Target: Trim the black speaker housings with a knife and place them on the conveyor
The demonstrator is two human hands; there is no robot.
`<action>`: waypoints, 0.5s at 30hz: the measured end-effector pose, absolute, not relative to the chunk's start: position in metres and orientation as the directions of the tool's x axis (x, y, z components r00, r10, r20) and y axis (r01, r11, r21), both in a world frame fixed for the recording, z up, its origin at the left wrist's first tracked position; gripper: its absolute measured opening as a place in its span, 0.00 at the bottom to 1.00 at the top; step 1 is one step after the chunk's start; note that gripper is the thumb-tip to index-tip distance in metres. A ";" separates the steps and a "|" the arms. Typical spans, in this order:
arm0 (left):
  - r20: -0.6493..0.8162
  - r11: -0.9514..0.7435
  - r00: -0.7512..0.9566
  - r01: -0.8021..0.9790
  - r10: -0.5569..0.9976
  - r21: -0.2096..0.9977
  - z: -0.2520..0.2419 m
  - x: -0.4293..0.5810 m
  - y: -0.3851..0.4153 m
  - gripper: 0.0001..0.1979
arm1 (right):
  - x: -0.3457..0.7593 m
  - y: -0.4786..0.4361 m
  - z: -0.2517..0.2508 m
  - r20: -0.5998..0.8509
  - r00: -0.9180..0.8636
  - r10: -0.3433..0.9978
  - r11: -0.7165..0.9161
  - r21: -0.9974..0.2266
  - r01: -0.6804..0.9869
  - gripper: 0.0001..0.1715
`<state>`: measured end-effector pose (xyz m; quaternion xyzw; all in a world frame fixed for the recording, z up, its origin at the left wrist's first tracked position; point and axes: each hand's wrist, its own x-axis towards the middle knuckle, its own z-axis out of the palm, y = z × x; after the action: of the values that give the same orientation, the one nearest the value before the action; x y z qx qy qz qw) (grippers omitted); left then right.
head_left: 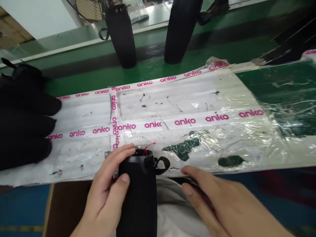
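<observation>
My left hand (108, 187) is wrapped round the upper part of a black fabric-covered cylinder (138, 197), which looks like a portable speaker body. The cylinder stands nearly upright at the table's front edge, its open end up. Thin red wires (149, 144) stick out of that opening, and a black strap loop (163, 165) hangs from the rim on the right. To the right of it, apart from the cylinder, is my right hand (217, 194), fingers curled with thumb and forefinger close together. Something dark and thin shows between them; its kind is hidden.
White sheeting with pink-printed tape (138, 108) covers the worktable, torn in places. Several similar black cylinders (27, 115) lie at the left. Two more cylinders (123, 39) lie on the green surface (148, 62) at the back. A fan guard (89, 10) shows at the top left.
</observation>
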<state>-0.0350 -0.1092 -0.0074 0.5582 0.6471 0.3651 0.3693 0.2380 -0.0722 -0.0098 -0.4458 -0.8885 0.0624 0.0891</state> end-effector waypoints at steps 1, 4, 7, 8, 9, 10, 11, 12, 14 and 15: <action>-0.060 0.087 -0.070 0.497 0.996 0.863 -0.006 -0.034 -0.110 0.24 | 0.226 -0.074 -0.013 0.113 -0.586 0.802 0.596 -0.216 0.774 0.13; -0.032 0.026 0.000 0.596 0.999 0.802 -0.008 -0.032 -0.112 0.42 | 0.206 -0.081 -0.018 0.142 -0.570 0.810 0.584 -0.286 0.759 0.14; -0.059 0.053 -0.009 0.602 0.998 0.797 -0.011 -0.032 -0.110 0.44 | 0.199 -0.087 -0.022 0.155 -0.555 0.817 0.570 -0.354 0.741 0.15; -0.063 0.056 -0.008 0.593 0.998 0.803 -0.012 -0.032 -0.109 0.43 | 0.198 -0.089 -0.024 0.166 -0.555 0.815 0.573 -0.378 0.728 0.16; -0.063 0.057 -0.009 0.584 0.998 0.810 -0.012 -0.033 -0.109 0.43 | 0.196 -0.090 -0.025 0.178 -0.559 0.810 0.578 -0.401 0.710 0.17; -0.065 0.058 -0.009 0.577 0.998 0.815 -0.013 -0.034 -0.109 0.43 | 0.195 -0.090 -0.026 0.198 -0.562 0.803 0.588 -0.423 0.690 0.18; -0.071 0.062 -0.007 0.576 0.997 0.815 -0.012 -0.035 -0.110 0.44 | 0.195 -0.090 -0.027 0.221 -0.563 0.797 0.596 -0.440 0.671 0.19; -0.083 0.071 -0.006 0.583 0.997 0.809 -0.012 -0.036 -0.112 0.44 | 0.195 -0.090 -0.029 0.240 -0.564 0.790 0.605 -0.451 0.656 0.21; -0.120 0.112 -0.027 0.606 0.992 0.787 -0.012 -0.040 -0.119 0.50 | 0.199 -0.090 -0.033 0.261 -0.560 0.786 0.612 -0.459 0.645 0.20; -0.138 0.136 -0.045 0.613 0.989 0.779 -0.011 -0.042 -0.124 0.55 | 0.203 -0.091 -0.036 0.271 -0.546 0.793 0.605 -0.463 0.648 0.19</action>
<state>-0.0422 -0.1237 -0.0114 0.5983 0.6695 0.2722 0.3461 0.2026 -0.0913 -0.0363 -0.4162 -0.8653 0.1563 0.2316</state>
